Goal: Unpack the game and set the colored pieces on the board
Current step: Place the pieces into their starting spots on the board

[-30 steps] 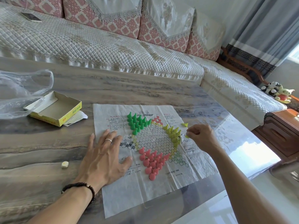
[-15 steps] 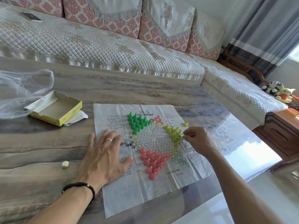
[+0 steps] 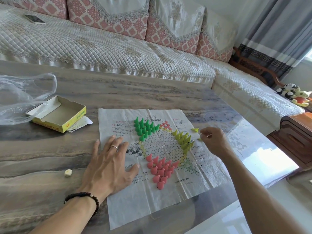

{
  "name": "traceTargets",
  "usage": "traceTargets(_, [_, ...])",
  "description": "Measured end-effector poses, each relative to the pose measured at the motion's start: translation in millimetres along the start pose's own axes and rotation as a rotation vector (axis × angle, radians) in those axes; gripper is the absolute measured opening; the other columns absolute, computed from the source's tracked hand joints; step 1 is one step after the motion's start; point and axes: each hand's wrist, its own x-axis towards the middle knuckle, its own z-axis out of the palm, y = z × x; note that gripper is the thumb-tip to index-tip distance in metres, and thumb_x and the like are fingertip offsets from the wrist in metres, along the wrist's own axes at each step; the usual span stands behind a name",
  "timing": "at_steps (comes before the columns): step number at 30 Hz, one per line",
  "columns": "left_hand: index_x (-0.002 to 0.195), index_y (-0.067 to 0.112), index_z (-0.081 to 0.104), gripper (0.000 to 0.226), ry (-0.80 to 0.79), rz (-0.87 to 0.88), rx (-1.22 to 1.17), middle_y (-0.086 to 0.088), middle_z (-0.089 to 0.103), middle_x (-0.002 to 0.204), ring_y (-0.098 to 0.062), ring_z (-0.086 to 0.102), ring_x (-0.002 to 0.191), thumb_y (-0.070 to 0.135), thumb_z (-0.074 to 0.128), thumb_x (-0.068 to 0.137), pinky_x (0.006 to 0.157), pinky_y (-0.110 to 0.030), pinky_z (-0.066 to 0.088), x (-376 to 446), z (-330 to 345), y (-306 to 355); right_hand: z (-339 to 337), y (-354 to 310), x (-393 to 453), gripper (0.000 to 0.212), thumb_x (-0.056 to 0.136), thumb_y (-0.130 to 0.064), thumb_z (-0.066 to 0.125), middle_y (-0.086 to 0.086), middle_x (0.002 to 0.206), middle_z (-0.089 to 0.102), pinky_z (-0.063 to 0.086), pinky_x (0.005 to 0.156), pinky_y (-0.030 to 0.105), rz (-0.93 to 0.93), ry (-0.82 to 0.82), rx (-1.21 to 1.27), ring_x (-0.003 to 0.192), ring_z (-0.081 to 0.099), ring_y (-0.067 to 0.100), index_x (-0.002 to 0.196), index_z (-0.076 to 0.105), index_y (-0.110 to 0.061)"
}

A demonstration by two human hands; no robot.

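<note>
The paper game board [image 3: 152, 196] lies flat on the table. Green pieces [image 3: 144, 128] stand in its upper-left point, yellow pieces [image 3: 184, 141] in its right point and pink pieces [image 3: 160, 169] in its lower point. One loose yellow piece [image 3: 195, 130] lies on its side to the right of the yellow group. My left hand [image 3: 108, 166] rests flat on the board's left edge, fingers spread. My right hand [image 3: 214, 142] hovers just right of the yellow group with its fingertips curled over a small yellow piece [image 3: 199, 139]; whether it grips it is unclear.
An open yellow cardboard box [image 3: 59, 115] sits at the left, with folded paper under it and a clear plastic bag [image 3: 22, 97] beside it. A small white die [image 3: 68, 173] lies left of my left hand. The table's right edge runs close to the board. A sofa stands behind.
My right hand went left to the yellow group and has now drawn back right toward the loose yellow pieces. My left hand has not moved.
</note>
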Motion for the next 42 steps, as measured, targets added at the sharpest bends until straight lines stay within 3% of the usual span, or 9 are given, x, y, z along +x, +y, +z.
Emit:
traceTargets(6, [0.147,0.025,0.028,0.079,0.005,0.000,0.002,0.002,0.020,0.159,-0.014,0.001,0.148,0.068,0.029,0.080,0.119,-0.049,0.000,1,1,-1,4,-1,34,0.028,0.086,-0.016,0.064,0.005,0.114,0.070,0.052,0.092,0.045,-0.019,-0.071,-0.155,0.102,0.065,0.023,0.113,0.069,-0.012])
traceTargets(13, [0.145,0.024,0.032,0.080,0.016,0.002,-0.018,0.001,0.024,0.158,-0.014,0.004,0.148,0.067,0.030,0.079,0.119,-0.048,0.002,0,0,1,22,2,45,0.025,0.083,-0.010,0.064,0.005,0.104,0.074,0.056,0.085,0.041,-0.038,-0.141,-0.248,0.095,0.068,0.022,0.105,0.073,-0.014])
traceTargets(18, [0.147,0.026,0.028,0.082,0.006,-0.004,-0.005,0.002,0.020,0.158,-0.013,0.001,0.148,0.069,0.026,0.077,0.119,-0.047,-0.001,0,1,0,20,5,41,0.037,0.083,-0.004,0.057,0.006,0.113,0.071,0.057,0.080,0.039,-0.056,-0.160,-0.281,0.096,0.067,0.023,0.115,0.069,-0.017])
traceTargets(23, [0.147,0.026,0.028,0.082,0.004,-0.006,-0.006,0.003,0.021,0.158,-0.013,0.001,0.148,0.069,0.026,0.077,0.119,-0.047,0.000,0,1,1,6,4,37,0.021,0.084,-0.008,0.059,-0.001,0.093,0.074,0.055,0.079,0.035,0.006,-0.027,-0.071,0.084,0.067,0.016,0.092,0.076,-0.018])
traceTargets(26, [0.146,0.026,0.029,0.084,0.005,-0.005,-0.010,0.003,0.022,0.158,-0.013,0.002,0.148,0.070,0.024,0.075,0.119,-0.047,0.001,1,1,0,-3,-2,31,0.013,0.084,-0.009,0.067,-0.008,0.077,0.071,0.051,0.066,0.020,-0.002,-0.080,0.071,0.070,0.065,0.005,0.084,0.074,-0.020])
traceTargets(28, [0.147,0.025,0.030,0.085,0.006,-0.008,-0.018,0.003,0.022,0.158,-0.013,0.003,0.148,0.070,0.023,0.075,0.119,-0.048,0.001,1,1,0,-5,-5,26,0.014,0.083,-0.009,0.070,-0.009,0.074,0.069,0.052,0.064,0.021,-0.050,-0.146,0.070,0.067,0.064,0.005,0.081,0.072,-0.023])
traceTargets(35, [0.147,0.027,0.029,0.085,0.001,-0.012,-0.006,0.004,0.021,0.158,-0.012,0.002,0.148,0.071,0.022,0.075,0.119,-0.047,0.001,0,1,0,2,-7,19,0.012,0.081,-0.009,0.073,-0.008,0.078,0.068,0.054,0.077,0.019,-0.114,-0.228,-0.033,0.074,0.064,0.000,0.093,0.075,-0.012])
traceTargets(39, [0.145,0.026,0.031,0.079,0.006,-0.012,0.003,0.004,0.024,0.157,-0.013,0.005,0.148,0.070,0.030,0.079,0.119,-0.049,0.004,1,2,0,5,-11,18,0.012,0.083,-0.012,0.073,-0.006,0.081,0.069,0.044,0.066,0.006,-0.128,-0.226,-0.045,0.075,0.061,-0.005,0.094,0.074,-0.015])
traceTargets(42, [0.145,0.027,0.029,0.079,0.002,-0.009,0.022,0.005,0.023,0.157,-0.013,0.004,0.148,0.070,0.029,0.079,0.119,-0.048,0.003,1,2,-1,6,-15,17,0.011,0.082,-0.012,0.073,-0.009,0.078,0.068,0.046,0.066,0.009,-0.132,-0.241,-0.057,0.073,0.062,-0.004,0.093,0.074,-0.016])
